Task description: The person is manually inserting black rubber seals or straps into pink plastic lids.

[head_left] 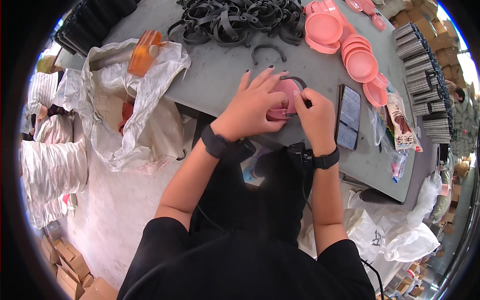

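Pink cup (pixel 287 89): clasped by the left grip (pixel 253 106), best braced firmly.
Dark curved band (pixel 297 79): pinched in the right grip (pixel 320 116), best guided gently.
Loose band (pixel 268 46): beyond both grips.

Hands (pixel 251 106) on pink piece (pixel 286 89), dark strap (pixel 297 78)

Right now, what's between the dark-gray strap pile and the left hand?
One loose, curved dark-gray strap on the gray table, between the strap pile and the left hand; head view shows it.
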A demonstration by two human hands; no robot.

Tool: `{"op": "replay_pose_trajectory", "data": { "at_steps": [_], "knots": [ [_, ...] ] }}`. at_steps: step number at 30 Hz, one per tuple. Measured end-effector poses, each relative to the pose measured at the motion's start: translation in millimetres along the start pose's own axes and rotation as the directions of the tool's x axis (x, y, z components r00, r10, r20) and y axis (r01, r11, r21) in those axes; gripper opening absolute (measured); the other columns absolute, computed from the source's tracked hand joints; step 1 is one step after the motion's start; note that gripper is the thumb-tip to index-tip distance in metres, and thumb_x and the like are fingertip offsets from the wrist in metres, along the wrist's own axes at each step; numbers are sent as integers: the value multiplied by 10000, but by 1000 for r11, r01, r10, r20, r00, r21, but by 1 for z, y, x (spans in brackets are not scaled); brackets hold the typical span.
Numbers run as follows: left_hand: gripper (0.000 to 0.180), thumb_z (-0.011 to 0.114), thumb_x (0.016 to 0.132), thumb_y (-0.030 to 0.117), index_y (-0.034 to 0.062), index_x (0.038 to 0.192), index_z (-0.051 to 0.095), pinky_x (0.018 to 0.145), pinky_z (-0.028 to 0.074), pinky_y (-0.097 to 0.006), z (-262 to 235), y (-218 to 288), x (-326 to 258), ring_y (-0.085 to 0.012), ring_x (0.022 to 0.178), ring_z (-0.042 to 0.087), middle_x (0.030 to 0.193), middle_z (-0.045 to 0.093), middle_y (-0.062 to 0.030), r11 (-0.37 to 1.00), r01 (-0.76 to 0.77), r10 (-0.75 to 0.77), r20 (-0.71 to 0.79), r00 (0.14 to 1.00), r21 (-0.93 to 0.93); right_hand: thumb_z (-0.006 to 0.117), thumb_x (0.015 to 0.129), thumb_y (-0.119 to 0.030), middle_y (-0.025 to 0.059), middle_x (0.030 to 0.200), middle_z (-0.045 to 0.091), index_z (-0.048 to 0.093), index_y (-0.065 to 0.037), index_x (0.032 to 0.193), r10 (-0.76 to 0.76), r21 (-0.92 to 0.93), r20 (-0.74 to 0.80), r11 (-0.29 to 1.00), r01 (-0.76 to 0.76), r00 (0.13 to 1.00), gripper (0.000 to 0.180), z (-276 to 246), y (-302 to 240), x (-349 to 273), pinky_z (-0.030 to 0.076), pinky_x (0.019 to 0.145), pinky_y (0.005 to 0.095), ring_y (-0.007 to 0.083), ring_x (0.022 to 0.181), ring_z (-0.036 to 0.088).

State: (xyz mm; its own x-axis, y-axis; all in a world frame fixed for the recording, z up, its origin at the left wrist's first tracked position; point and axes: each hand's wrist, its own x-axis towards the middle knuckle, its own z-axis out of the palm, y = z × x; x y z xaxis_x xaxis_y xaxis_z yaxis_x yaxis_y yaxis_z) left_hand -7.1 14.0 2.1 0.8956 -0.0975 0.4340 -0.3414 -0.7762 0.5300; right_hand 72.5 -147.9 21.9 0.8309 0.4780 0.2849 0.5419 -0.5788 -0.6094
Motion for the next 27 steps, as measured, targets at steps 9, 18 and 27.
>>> {"op": "replay_pose_trajectory", "data": {
  "at_steps": [9, 18, 27],
  "knots": [
    [243, 807, 657, 146, 65, 798, 627, 1029, 363, -468, 14, 2, -12, -395, 1306, 411, 1463, 409, -190, 984, 122, -141, -152, 978, -129, 576, 898, -294, 126, 649, 581, 597, -52, 740, -3, -89, 15, 996, 4, 1000, 290, 11, -7, 2, 419, 538, 405, 333, 593, 568],
    [241, 793, 658, 157, 49, 718, 586, 924, 450, -467, 18, 3, -10, -429, 1214, 469, 1369, 501, -202, 994, 48, -73, -258, 963, -102, 620, 874, -314, 96, 660, 609, 659, -82, 828, -23, -15, 65, 1000, 24, 998, 240, 8, 1, 8, 437, 537, 368, 292, 573, 575],
    [196, 796, 668, 148, 75, 775, 649, 987, 429, -425, 14, 10, -10, -387, 1258, 464, 1429, 444, -191, 975, 116, -163, -261, 952, -187, 671, 836, -146, 119, 823, 668, 668, -24, 994, -263, 298, 158, 931, 208, 952, 200, 4, 14, 42, 492, 670, 318, 253, 687, 616]
  ]
}}
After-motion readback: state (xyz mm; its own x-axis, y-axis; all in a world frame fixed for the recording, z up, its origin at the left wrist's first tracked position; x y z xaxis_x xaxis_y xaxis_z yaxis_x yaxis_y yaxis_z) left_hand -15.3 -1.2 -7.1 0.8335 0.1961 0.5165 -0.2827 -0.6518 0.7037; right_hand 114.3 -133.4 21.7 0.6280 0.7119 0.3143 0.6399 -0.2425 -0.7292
